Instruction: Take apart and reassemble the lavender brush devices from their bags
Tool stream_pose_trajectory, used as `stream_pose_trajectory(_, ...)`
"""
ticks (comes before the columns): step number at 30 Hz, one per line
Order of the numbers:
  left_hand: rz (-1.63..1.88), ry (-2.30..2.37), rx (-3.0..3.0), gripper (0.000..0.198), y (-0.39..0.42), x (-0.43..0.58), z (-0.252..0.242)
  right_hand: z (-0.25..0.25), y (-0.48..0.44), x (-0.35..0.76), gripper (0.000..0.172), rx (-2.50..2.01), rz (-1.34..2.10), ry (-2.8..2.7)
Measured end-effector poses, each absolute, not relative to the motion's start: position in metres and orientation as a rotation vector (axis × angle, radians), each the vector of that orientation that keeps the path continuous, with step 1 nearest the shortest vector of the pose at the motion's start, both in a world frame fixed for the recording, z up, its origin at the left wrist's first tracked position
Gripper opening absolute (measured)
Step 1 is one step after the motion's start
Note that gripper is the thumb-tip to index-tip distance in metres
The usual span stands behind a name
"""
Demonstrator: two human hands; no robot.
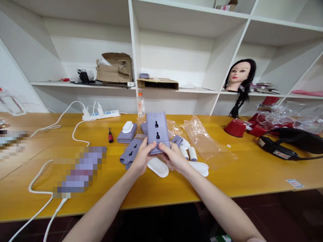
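Observation:
Both hands grip a purple plastic housing above the table, its face with two black keyhole-shaped slots turned toward me. My left hand clasps the lower left corner, thumb on the front. My right hand holds the lower right corner, its thumb pressing near a round spot at the bottom edge. Fingers behind the housing are hidden. Below lies a white oval piece with a toothed rim; a similar white oval piece is at the right. Another purple housing rests left of my hands, and white cylinders lie to the right.
A red-and-black screwdriver lies left of a purple case topped by a white oval. Clear plastic bags spread behind. White cables run from a power strip. A red cup and black headgear are at right.

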State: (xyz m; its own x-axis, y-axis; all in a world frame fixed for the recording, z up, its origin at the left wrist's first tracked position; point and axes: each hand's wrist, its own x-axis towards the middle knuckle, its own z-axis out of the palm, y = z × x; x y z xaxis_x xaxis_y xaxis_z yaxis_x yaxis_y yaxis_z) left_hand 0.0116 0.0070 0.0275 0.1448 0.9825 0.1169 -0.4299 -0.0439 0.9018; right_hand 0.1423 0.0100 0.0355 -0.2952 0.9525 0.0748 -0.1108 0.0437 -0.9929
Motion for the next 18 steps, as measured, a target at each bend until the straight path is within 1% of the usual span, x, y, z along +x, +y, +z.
stream_pose_trajectory(2, 1.288, 0.775, 1.070, 0.054, 0.006, 0.012, 0.027, 0.035, 0.011, 0.147, 0.044, -1.028, 1.285, -1.470)
stream_pose_trajectory(4, 1.290, 0.768, 1.132, 0.061, 0.006, 0.011, 0.028, 0.036, 0.012, 0.154, 0.049, -1.120, 1.030, -1.582)
stream_pose_trajectory(6, 1.306, 0.733, 1.194, 0.062, 0.006, 0.010, 0.030, 0.039, 0.014, 0.161, 0.047, -1.137, 0.762, -1.590)
stream_pose_trajectory(7, 1.308, 0.715, 1.224, 0.062, 0.005, 0.010, 0.031, 0.042, 0.015, 0.164, 0.044, -1.105, 0.700, -1.533)
stream_pose_trajectory(8, 1.297, 0.701, 1.256, 0.064, 0.004, 0.010, 0.032, 0.044, 0.016, 0.165, 0.041, -1.045, 0.712, -1.449)
stream_pose_trajectory(9, 1.272, 0.693, 1.283, 0.067, 0.003, 0.011, 0.032, 0.047, 0.016, 0.166, 0.040, -0.963, 0.797, -1.358)
stream_pose_trajectory(11, 1.192, 0.697, 1.311, 0.073, 0.000, 0.013, 0.033, 0.052, 0.016, 0.166, 0.039, -0.767, 1.092, -1.220)
stream_pose_trajectory(12, 1.161, 0.712, 1.308, 0.073, -0.002, 0.015, 0.033, 0.054, 0.015, 0.165, 0.039, -0.678, 1.233, -1.178)
stream_pose_trajectory(14, 1.125, 0.762, 1.270, 0.066, -0.005, 0.018, 0.032, 0.058, 0.012, 0.163, 0.039, -0.564, 1.404, -1.130)
stream_pose_trajectory(18, 0.932, 0.739, 1.215, 0.052, -0.008, 0.021, 0.031, 0.059, 0.008, 0.163, 0.041, -0.540, 1.440, -1.047)
